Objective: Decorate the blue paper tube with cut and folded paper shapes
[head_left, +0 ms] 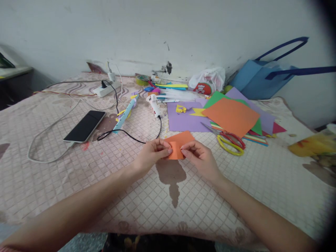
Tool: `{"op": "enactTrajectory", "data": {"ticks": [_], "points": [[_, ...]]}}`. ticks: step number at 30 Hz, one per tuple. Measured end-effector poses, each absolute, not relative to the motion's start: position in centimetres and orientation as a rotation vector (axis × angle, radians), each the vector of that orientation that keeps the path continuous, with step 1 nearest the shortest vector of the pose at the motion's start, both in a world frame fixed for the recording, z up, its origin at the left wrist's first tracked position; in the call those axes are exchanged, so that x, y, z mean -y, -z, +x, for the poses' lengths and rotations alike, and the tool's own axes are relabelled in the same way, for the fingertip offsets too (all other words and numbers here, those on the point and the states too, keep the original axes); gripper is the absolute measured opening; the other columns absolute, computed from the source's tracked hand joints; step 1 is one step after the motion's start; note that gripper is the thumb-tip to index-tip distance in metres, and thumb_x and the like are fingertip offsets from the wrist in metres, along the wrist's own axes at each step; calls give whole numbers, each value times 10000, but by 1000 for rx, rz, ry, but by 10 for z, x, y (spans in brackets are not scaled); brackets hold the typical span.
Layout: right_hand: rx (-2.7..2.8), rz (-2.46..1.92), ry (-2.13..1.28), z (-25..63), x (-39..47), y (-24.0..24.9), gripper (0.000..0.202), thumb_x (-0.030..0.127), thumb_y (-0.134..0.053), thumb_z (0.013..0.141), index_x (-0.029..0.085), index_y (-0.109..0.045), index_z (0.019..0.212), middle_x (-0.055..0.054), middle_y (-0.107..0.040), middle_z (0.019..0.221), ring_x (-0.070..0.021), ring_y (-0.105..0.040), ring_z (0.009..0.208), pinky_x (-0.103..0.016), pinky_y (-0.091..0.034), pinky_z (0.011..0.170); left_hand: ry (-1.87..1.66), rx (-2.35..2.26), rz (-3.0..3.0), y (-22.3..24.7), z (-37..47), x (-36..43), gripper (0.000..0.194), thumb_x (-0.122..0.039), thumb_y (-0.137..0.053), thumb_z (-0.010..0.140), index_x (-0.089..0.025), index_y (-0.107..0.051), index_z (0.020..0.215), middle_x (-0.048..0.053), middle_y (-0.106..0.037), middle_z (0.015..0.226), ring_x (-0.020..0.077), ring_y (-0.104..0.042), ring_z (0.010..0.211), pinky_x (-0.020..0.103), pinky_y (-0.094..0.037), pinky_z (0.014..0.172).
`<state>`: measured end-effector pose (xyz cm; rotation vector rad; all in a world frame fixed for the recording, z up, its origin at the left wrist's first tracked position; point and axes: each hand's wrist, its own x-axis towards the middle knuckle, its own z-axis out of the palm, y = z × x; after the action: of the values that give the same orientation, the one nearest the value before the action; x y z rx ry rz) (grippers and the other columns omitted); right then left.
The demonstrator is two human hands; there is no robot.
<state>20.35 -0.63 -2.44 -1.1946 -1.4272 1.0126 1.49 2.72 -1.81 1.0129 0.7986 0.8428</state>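
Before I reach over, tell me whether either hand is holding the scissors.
No, the left hand and right hand both pinch the orange paper, and the scissors lie off to the right.

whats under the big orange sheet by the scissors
Beneath the orange sheet, parts of a green sheet and a purple sheet show, plus edges of coloured sheets nearer the person. Anything wholly beneath it is hidden.

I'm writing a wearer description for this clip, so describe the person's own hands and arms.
The left hand and right hand are bare, with no gloves, and no rings or watch show. Both forearms are uncovered. A bit of pinkish cloth, probably a sleeve edge, shows at the lower left.
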Motion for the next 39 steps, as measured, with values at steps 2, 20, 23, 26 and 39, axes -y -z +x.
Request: {"op": "enactTrajectory", "data": {"ticks": [2,20,23,26,39], "points": [[1438,-1195,-1005,203,7,24,38,258,-628,818,220,-620,822,0,-628,805,-124,-583,718,-274,-485,675,-837,-789,1006,19,15,-27,213,-241,-741,701,-135,-581,796,-17,-604,725,68,-546,643,210,-399,625],[1165,-1083,-1414,197,9,27,221,244,-669,785,236,-566,981,41,-554,759,-107,-531,694,-259,-424,658,-749,-750,820,21,19,-24,241,-223,-756,697,-140,-582,842,-9,-609,733,84,-578,678,227,-418,670],[1065,-1034,-1532,196,9,30,98,220,-683,767,203,-594,804,24,-589,775,-102,-544,725,-248,-419,684,-752,-765,809,21,20,-24,240,-216,-757,696,-142,-583,845,-15,-611,719,77,-575,656,216,-419,645],[1001,-1001,-1576,195,8,32,104,192,-698,746,206,-597,765,35,-590,743,-89,-537,699,-229,-411,665,-747,-774,793,19,20,-24,234,-211,-756,697,-143,-579,835,-28,-599,685,65,-559,618,205,-414,612],[1167,-1047,-1460,196,10,29,367,248,-635,777,328,-508,1112,18,-604,876,-141,-556,764,-291,-454,698,-750,-751,807,21,21,-22,253,-201,-765,684,-132,-582,845,7,-619,788,87,-581,705,228,-428,681]]}}
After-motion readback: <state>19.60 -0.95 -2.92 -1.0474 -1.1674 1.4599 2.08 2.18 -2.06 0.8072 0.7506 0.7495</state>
